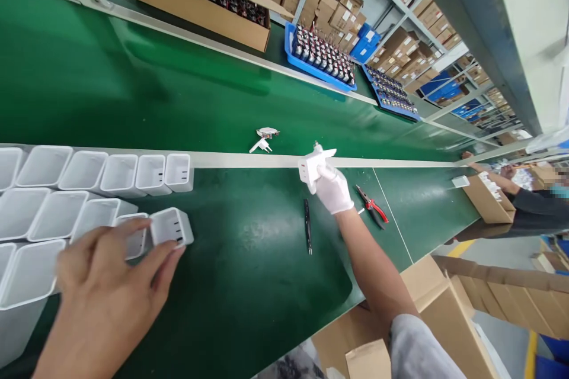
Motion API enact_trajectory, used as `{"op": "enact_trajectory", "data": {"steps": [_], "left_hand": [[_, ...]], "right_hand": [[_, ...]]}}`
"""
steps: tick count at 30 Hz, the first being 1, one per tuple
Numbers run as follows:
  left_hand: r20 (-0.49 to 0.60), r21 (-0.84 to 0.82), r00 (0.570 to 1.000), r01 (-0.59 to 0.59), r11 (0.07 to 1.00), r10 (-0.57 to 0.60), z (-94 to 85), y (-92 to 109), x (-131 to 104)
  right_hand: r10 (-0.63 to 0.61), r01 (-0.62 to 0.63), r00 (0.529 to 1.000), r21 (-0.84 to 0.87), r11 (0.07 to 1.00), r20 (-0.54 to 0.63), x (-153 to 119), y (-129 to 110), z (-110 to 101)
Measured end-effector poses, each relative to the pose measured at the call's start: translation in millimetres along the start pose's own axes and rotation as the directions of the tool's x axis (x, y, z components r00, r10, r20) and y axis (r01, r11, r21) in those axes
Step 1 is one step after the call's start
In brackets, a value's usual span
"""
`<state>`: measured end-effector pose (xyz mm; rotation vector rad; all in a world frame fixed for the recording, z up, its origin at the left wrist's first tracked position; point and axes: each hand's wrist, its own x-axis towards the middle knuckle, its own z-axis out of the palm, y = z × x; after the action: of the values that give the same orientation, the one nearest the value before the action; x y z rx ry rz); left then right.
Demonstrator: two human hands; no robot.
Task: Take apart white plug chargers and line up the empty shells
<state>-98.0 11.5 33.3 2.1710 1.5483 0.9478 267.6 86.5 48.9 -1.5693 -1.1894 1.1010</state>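
My bare left hand [113,275] pinches a small white plastic housing [169,226] between thumb and forefinger, at the right end of several rows of open white housings [86,172]. Dark slots mark its wall. In a white glove, my right hand [333,189] closes around a white plastic piece [311,169] with small slots in its face, held above the bench's pale strip. Below it lies a black pen-like tool [307,225]. To the right are red-handled pliers [373,207].
On the green bench [249,284], a white plug piece [262,143] and a small assembly [268,132] lie beyond the strip. A long carton [200,6] and blue trays [320,59] of parts stand behind. At right, a co-worker's arm [502,180] reaches over a cardboard box [489,201].
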Motion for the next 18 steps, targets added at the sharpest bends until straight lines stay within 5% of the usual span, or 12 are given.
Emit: {"op": "enact_trajectory", "data": {"steps": [2, 4, 6, 9, 13, 18], "left_hand": [[0.030, 0.112, 0.988, -0.152, 0.982, 0.150, 6.0, 15, -7], [0.132, 0.049, 0.951, -0.287, 0.957, 0.278, 16.0, 30, -17], [0.218, 0.007, 0.929, -0.308, 0.951, 0.300, 27.2, 41, -29], [0.254, -0.053, 0.937, -0.235, 0.971, 0.241, 38.4, 47, -40], [0.372, -0.182, 0.926, 0.007, 0.983, 0.062, 37.4, 44, -40], [0.458, -0.199, 0.889, 0.105, 0.974, -0.002, 36.1, 42, -34]], "right_hand": [[-0.012, -0.016, 0.986, -0.167, 0.986, -0.166, 33, -3, -6], [-0.048, -0.060, 0.950, -0.333, 0.941, -0.307, 66, -8, -11], [-0.076, -0.110, 0.926, -0.458, 0.882, -0.369, 91, -14, -13], [-0.100, -0.171, 0.910, -0.586, 0.792, -0.401, 104, -22, -13], [-0.191, -0.210, 0.874, -0.702, 0.681, -0.447, 89, -30, -3], [-0.086, -0.136, 0.966, -0.765, 0.630, -0.243, 98, -36, 29]]}}
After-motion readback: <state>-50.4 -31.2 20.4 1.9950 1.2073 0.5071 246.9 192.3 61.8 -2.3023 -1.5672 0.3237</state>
